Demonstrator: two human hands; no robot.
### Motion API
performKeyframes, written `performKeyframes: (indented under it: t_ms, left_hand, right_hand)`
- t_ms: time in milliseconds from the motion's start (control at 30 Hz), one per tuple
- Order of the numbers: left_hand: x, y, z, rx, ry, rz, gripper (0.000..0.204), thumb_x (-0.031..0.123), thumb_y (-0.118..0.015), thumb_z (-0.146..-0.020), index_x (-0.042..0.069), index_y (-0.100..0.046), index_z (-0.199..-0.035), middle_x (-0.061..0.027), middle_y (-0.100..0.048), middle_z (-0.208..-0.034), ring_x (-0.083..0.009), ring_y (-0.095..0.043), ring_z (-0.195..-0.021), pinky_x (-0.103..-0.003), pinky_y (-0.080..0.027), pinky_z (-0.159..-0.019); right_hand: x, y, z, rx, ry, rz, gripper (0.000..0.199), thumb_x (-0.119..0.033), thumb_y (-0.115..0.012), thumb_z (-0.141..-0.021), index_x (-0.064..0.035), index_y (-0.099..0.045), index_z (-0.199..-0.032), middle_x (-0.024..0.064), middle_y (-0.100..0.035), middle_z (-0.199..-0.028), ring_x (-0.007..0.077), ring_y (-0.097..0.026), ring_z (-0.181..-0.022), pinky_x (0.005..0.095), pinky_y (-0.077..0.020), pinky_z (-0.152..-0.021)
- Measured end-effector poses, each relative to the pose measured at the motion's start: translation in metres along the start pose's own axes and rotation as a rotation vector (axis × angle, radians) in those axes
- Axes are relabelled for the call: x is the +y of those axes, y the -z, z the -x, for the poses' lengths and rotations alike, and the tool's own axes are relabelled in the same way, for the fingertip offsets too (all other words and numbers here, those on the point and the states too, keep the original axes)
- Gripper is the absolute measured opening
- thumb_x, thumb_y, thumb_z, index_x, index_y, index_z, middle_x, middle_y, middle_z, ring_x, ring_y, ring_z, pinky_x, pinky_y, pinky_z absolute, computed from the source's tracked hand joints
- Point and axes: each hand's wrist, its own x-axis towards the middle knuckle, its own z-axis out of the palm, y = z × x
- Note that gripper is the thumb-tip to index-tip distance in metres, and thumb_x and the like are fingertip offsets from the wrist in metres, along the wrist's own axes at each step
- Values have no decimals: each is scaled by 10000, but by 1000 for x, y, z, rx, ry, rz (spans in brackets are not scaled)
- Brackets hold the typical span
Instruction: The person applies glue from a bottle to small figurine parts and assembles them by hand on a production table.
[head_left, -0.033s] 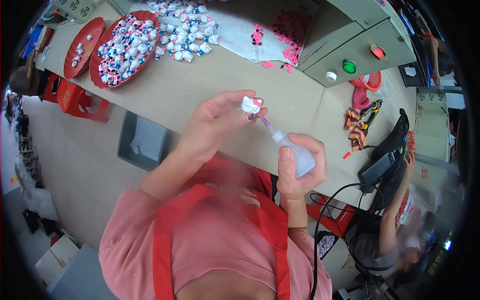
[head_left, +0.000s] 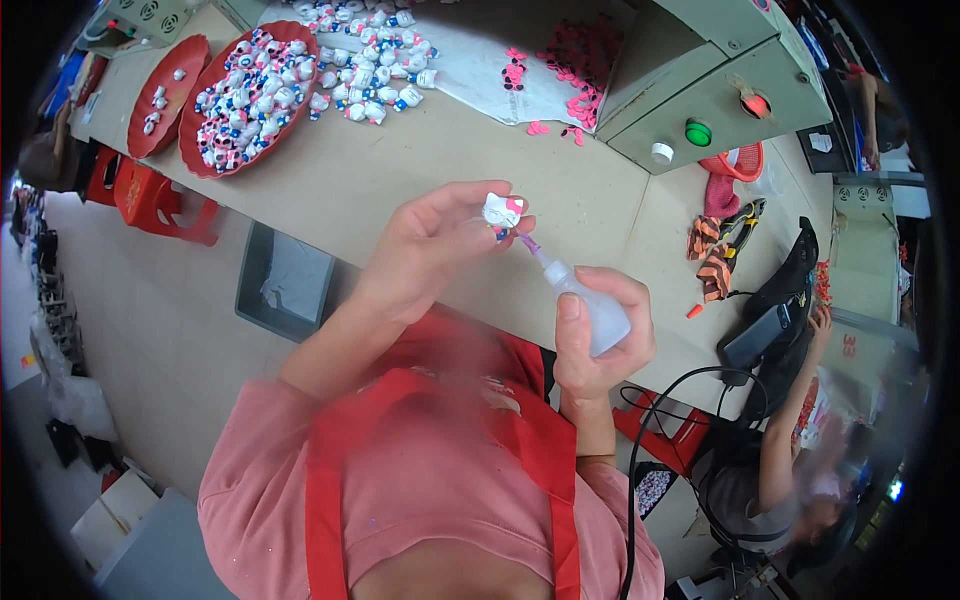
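My left hand (head_left: 430, 245) pinches a small white cat figurine (head_left: 499, 211) with a pink bow, holding it up above the table's front part. In my right hand (head_left: 600, 345) is a translucent white squeeze bottle (head_left: 592, 308), tilted toward the figurine. The bottle's thin purple nozzle (head_left: 532, 245) ends right at the figurine's lower side. Whether the tip touches it I cannot tell. My left fingers partly cover the figurine's body.
A red scalloped tray (head_left: 187, 130) heaped with figurines stands at the far left beside a second red tray (head_left: 165, 85). Loose white figurines (head_left: 375, 75) and pink pieces (head_left: 580, 65) lie at the back. A grey-green machine (head_left: 715, 100), pliers (head_left: 742, 225) and a black bag (head_left: 785, 290) are on the right.
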Motion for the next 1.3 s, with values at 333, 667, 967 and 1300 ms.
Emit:
performKeyframes:
  t_ms: [333, 667, 967, 1300]
  left_hand:
    - [3, -3, 1, -11, 29, 30, 348, 68, -573, -853, 10, -503, -1190, -112, -588, -1103, -248, -567, -1056, -309, -434, -876]
    - [2, 13, -4, -2, 20, 107, 396, -2, -547, -841, -8, -469, -1229, -174, -554, -1166, -289, -544, -1096, -316, -459, -918]
    - [-3, 33, 0, 127, -1, 132, 386, -35, -569, -814, -49, -478, -1189, -147, -569, -1102, -292, -541, -1081, -358, -418, -967]
    - [-11, 37, -7, 144, -32, 95, 383, -26, -546, -833, -39, -472, -1209, -171, -573, -1114, -309, -541, -1094, -324, -448, -936]
  right_hand:
    - [2, 4, 0, 26, 3, 2, 214, 34, -623, -673, 15, -583, -882, 78, -635, -705, 89, -577, -559, 198, -434, -504]
    - [6, -13, -7, -19, -203, -32, 223, 33, -611, -702, 31, -572, -922, 83, -640, -754, 101, -598, -609, 206, -454, -550]
    - [122, -71, -107, -181, -389, 591, 311, -196, -679, -705, 15, -607, -923, 129, -648, -757, 216, -634, -708, 330, -484, -642]
    - [130, -55, -83, -126, -303, 666, 213, -239, -649, -729, -68, -672, -853, 144, -647, -716, 278, -627, -661, 358, -481, -661]
